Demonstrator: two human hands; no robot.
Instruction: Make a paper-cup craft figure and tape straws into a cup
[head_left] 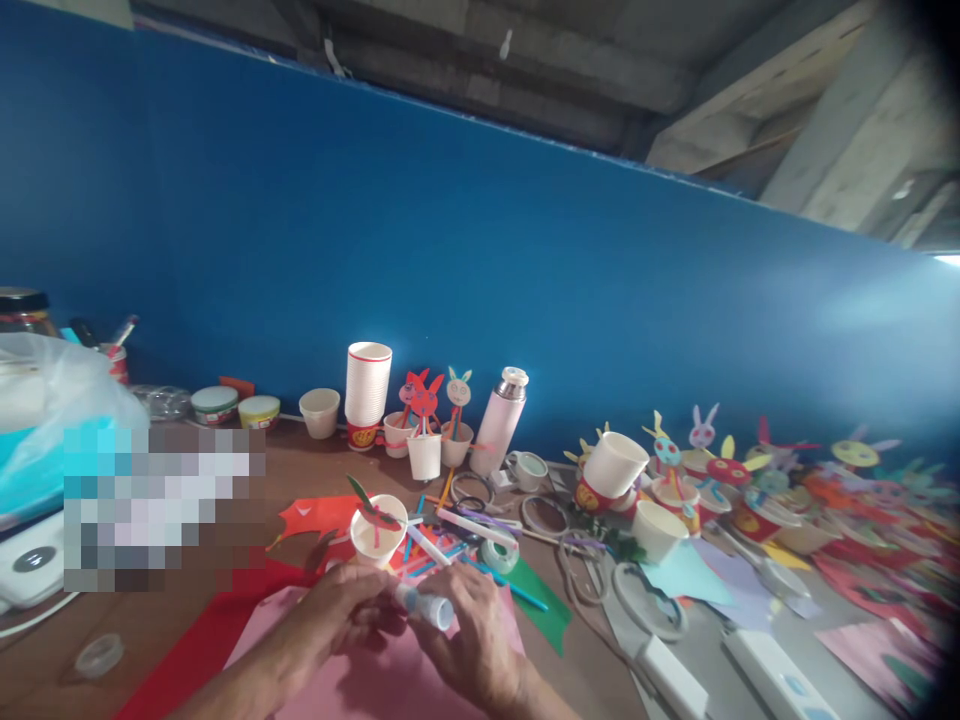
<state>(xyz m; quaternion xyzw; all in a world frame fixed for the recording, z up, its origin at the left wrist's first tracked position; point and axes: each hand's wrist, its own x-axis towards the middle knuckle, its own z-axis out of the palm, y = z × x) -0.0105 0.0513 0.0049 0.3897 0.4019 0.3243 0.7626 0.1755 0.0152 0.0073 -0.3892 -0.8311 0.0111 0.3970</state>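
Low in the middle, my left hand and my right hand come together over a pink paper sheet. A small translucent whitish tube lies between them. The fingers of my right hand curl against its wide end, and my left thumb and fingers pinch close at its other end; their exact contact is partly hidden. Just beyond my left hand stands a white paper cup with a green leaf-like strip and a pink strip rising from it. Coloured straw-like sticks lie scattered past the fingers.
Behind stand stacked paper cups, a pink thermos and cups with red paper rabbits. Many rabbit cups crowd the right, near tape rolls and a glue gun-like tool. A plastic bag sits left.
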